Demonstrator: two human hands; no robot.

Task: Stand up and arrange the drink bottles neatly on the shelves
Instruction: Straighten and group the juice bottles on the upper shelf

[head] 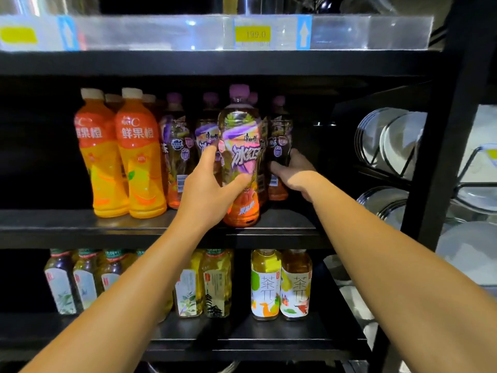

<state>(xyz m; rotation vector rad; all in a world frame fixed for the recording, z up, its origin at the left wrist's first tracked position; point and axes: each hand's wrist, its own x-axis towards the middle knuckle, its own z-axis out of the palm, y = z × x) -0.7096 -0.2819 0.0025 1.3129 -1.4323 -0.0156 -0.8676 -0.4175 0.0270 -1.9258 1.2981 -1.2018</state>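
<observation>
Head view: we see the iced-tea bottle (240,157), purple-capped with a purple and pink label, standing upright at the front edge of the middle shelf (134,224). Our left hand (212,184) holds it, thumb curled across the lower label and fingers wrapped round the bottle's left side, so this grip is clamped on the bottle. Just behind and to the right of the iced-tea bottle stands a second purple-capped bottle (279,146), also upright; our right hand (293,173) reaches in beside it with fingers curled round its lower body, a grip likewise closed on what it holds. More purple-capped bottles (176,152) stand behind and to the left of the iced-tea bottle, set further back on the same shelf. Left of these stand the orange juice bottles (139,157), upright, in two front-to-back rows with pale caps. Below the iced-tea bottle, on the lower shelf (242,343), stand two short tea bottles (281,286) with white illustrated labels, touching side by side; to their left are yellow-green tea bottles (212,286), and further left a row of darker green-capped bottles (80,284), partly hidden by our left forearm. Above the iced-tea bottle runs a clear price rail (215,33) carrying a yellow tag (252,34). To the right, past the black upright, metal plates (395,141) stand on edge in a wire rack.
</observation>
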